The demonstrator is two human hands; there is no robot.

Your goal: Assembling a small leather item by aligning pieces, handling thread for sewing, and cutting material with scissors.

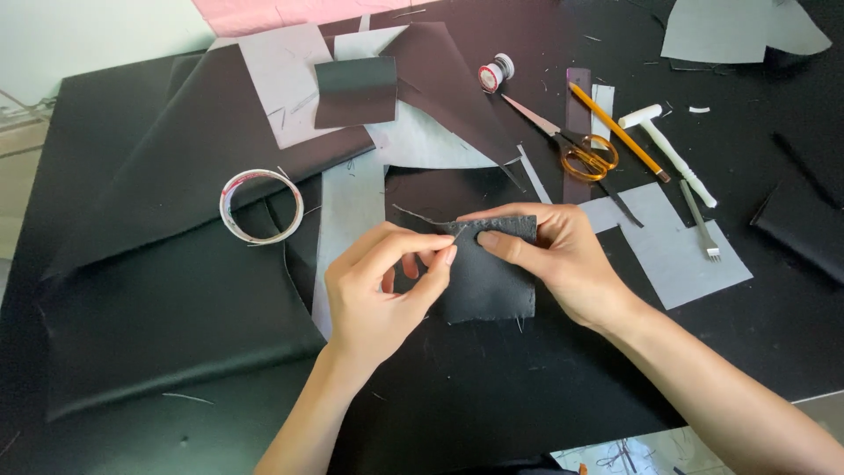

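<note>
Head view: black table (791,325), dark sheets (176,290), grey offcuts (677,255) strewn.

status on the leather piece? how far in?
Done: a small dark patch is cut out; scissors and pronged punch lie aside. In hand: right hand pins the patch's top edge, left hand pinches a thread at its corner. Left: no stitches are visible along its edges.

left grip (380,290): bare, no sleeve | right grip (563,255): bare, no sleeve
</note>
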